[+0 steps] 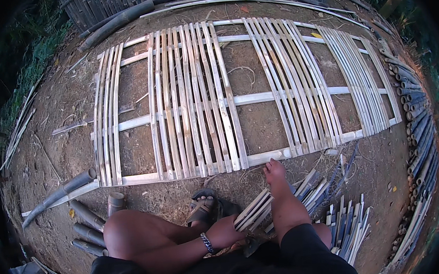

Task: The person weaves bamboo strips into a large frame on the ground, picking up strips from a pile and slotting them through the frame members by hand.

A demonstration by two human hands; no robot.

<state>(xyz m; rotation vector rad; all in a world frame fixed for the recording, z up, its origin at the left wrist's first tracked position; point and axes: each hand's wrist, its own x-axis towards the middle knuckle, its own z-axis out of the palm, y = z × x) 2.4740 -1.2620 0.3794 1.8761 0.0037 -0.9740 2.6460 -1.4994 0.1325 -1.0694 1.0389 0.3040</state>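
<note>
Lying on bare brown soil, a frame of pale bamboo slats [250, 99] fills the middle of the view; its long rails run from left to right, and narrow slats cross them in four groups with soil showing between; the person's right hand [274, 172] is at the near rail [303, 149], just right of the middle, with fingers partly bent and the tips at the rail's edge; whether they pinch it, I cannot tell.

The left hand [226, 232], below a chain bracelet [207, 243], is low and close to the body, at the near ends of a bundle of split strips [253, 210]; its fingers are hidden, so I cannot tell whether they are clenched around it; the bundle slants up toward the right forearm, and more strips show beyond.

Near the left hand is a sandalled foot [203, 206]; short dark bamboo sections [86, 215] lie left of the bent knee; another heap of strips [351, 227] is at lower right; dark bamboo tubes [416, 116] line the right side.
</note>
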